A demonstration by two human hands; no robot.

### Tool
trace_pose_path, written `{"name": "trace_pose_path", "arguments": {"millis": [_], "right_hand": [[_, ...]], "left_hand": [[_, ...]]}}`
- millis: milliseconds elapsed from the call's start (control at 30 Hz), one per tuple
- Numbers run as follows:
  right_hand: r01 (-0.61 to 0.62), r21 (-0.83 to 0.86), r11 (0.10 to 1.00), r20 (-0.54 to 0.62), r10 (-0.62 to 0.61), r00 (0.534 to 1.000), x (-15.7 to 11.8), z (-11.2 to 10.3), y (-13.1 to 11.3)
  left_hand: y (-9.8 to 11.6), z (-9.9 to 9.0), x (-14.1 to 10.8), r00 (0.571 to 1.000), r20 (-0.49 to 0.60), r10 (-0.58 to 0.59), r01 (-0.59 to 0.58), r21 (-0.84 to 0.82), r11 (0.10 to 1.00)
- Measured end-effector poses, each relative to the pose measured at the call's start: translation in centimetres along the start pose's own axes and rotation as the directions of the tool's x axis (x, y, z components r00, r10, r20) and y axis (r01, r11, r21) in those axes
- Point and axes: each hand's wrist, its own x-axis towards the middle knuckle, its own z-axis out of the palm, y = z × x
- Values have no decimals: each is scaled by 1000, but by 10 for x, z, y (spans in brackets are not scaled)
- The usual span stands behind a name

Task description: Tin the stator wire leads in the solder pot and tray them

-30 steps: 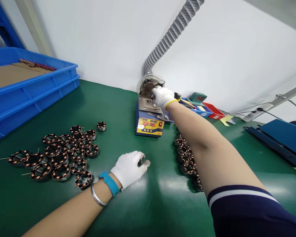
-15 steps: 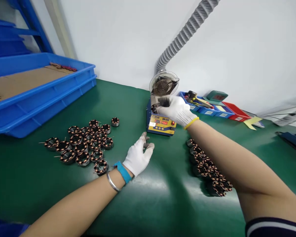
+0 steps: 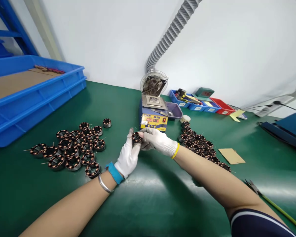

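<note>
Between my gloved hands is a small motor stator (image 3: 136,137), a dark ring with copper windings. My left hand (image 3: 127,157) grips its left side with thumb and fingers. From the right, my right hand (image 3: 158,141) is closed on the same stator; some of its fingertips are hidden. Just behind them stands a blue and yellow solder pot (image 3: 153,121) with a lit red display and a metal top plate (image 3: 154,100). To the left lies a loose group of stators (image 3: 72,151), and a single stator (image 3: 107,123) sits apart from it. More stators (image 3: 198,141) form a long cluster on the right.
A blue crate (image 3: 39,98) lined with cardboard occupies the left. Behind the pot are a round fan hood (image 3: 154,85) and grey hose (image 3: 171,33). Right of it are a purple tray (image 3: 175,110), blue bins (image 3: 197,107), a red bin (image 3: 222,107), cardboard (image 3: 232,156) and pliers (image 3: 253,187).
My right hand has come down from the solder pot's top with the stator, toward me. My left hand has closed on that stator too. The whole view has shifted slightly.
</note>
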Motion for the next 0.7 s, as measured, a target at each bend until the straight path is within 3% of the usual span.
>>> {"name": "trace_pose_path", "arguments": {"millis": [67, 100, 167, 233, 333, 400, 533, 700], "right_hand": [[-185, 77, 980, 175, 170, 970, 2, -6, -5], [-231, 80, 970, 201, 211, 956, 4, -10, -7], [-223, 60, 973, 91, 217, 972, 12, -21, -13], [-156, 62, 986, -114, 163, 980, 24, -38, -20], [-10, -20, 1000, -378, 2, 926, 50, -73, -34], [-2, -184, 983, -484, -89, 870, 70, -97, -41], [-146, -468, 872, -595, -189, 782, 107, -129, -45], [-173, -579, 797, -587, -260, 767, 130, -134, -35]], "left_hand": [[0, 0, -1, 998, 50, 38, -37, -17, 999], [1, 1, 0, 997, 72, 24, -22, -25, 999], [3, 2, 0, 991, 115, -67, 71, -38, 997], [6, 3, 1, 974, 153, -164, 172, -40, 984], [9, 6, 2, 960, 180, -214, 220, -10, 976], [11, 7, 2, 959, 177, -222, 222, 21, 975], [11, 8, 3, 957, 170, -237, 229, 65, 971], [10, 8, 3, 956, 187, -228, 215, 87, 973]]}}
